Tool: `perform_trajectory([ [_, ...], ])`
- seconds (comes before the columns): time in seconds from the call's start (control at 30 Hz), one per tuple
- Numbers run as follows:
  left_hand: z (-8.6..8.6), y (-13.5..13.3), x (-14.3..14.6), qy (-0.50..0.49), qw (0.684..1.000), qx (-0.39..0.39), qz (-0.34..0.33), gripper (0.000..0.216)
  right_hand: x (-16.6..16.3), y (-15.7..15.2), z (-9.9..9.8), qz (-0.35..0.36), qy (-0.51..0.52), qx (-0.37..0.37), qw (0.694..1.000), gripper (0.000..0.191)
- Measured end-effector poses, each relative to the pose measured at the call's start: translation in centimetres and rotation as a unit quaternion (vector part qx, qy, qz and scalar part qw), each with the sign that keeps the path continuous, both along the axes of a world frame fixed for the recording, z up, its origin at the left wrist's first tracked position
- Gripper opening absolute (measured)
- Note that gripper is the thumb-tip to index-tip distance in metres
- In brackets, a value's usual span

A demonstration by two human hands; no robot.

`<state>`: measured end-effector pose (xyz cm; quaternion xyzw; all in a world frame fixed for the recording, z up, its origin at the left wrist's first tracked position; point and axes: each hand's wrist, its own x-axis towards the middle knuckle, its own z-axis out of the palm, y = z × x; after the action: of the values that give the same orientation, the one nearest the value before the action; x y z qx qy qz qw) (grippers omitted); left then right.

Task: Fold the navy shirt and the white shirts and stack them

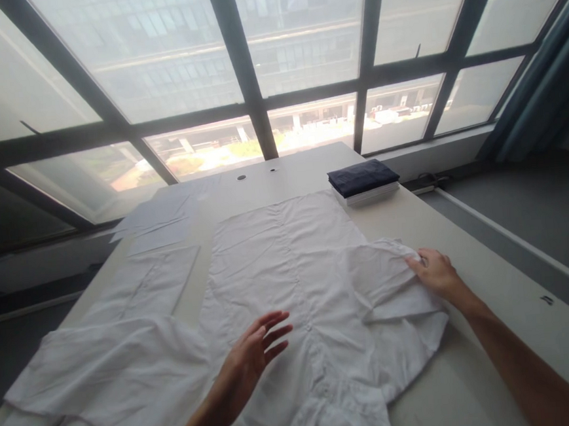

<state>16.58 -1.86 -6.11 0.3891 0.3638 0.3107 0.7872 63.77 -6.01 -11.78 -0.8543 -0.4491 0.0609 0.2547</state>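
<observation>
A white shirt lies spread flat on a pale table, collar end toward me. My right hand pinches the edge of the shirt's right sleeve, which is folded inward over the body. Over the shirt's lower middle, my left hand hovers with its fingers stretched out and apart, holding nothing. The shirt's left sleeve spreads out toward the table's left side.
A stack of folded cloth, dark blue on top of white, sits at the table's far right. Flat white fabric pieces lie at the left. Large windows stand behind the table. Grey floor runs along the right.
</observation>
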Motion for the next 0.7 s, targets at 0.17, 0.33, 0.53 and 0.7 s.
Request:
perform_trajectory([
  [0.17,4.1,0.6,3.6,0.047,0.996,0.067,-0.043,0.033,-2.3,-0.9,3.5,0.013,0.087,0.173,0.981,0.034],
  [0.33,5.4,2.1,9.7,0.044,0.985,0.145,-0.082,0.031,-5.5,-1.7,5.7,0.027,0.109,0.291,0.95,0.032],
  [0.53,3.6,1.8,13.4,0.022,0.975,0.176,-0.13,0.051,-10.2,-3.0,6.7,0.286,0.129,0.278,0.908,0.029],
  [0.7,2.2,0.3,11.9,0.017,0.992,0.077,-0.1,0.063,-13.7,-4.5,7.7,0.556,0.176,0.089,0.808,0.06],
])
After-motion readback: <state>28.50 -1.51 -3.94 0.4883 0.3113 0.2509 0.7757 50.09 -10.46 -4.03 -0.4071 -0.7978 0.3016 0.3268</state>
